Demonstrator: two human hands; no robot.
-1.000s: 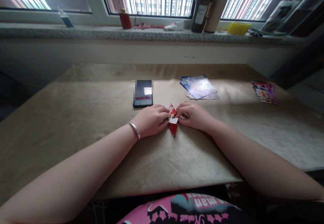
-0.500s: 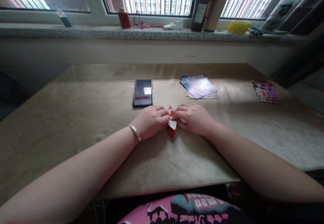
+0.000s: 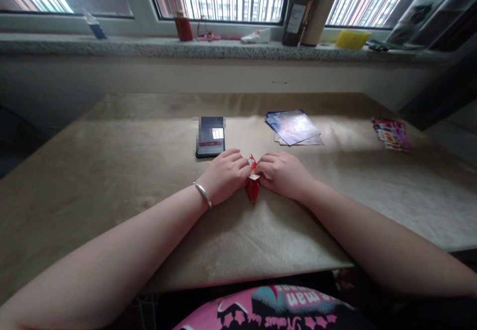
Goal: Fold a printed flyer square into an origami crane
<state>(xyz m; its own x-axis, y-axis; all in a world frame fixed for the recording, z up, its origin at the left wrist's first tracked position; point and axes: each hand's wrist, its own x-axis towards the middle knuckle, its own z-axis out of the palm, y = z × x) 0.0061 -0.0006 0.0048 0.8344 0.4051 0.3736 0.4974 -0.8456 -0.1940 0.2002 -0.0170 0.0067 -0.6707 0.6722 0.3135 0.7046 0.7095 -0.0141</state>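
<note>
Between my two hands is a small folded piece of red and white paper [image 3: 252,191], its pointed end toward me on the table. My left hand [image 3: 228,175], with a silver bangle [image 3: 203,195] at the wrist, pinches the paper's left edge. From the other side, my right hand [image 3: 282,173] grips its right edge with bent fingers. A white flap shows in the paper's middle, between the fingertips. The fingertips themselves are partly hidden.
A phone [image 3: 210,138] lies just beyond my left hand. Several bluish printed sheets [image 3: 294,127] are stacked past my right hand. More colourful cards [image 3: 391,133] lie far right on the cloth-covered table [image 3: 112,171]. Behind, a stone windowsill [image 3: 130,46] holds jars and small items.
The white flap has tipped and shows less of its face, with more red below it. My left hand has shifted slightly up; my right hand is almost unmoved.
</note>
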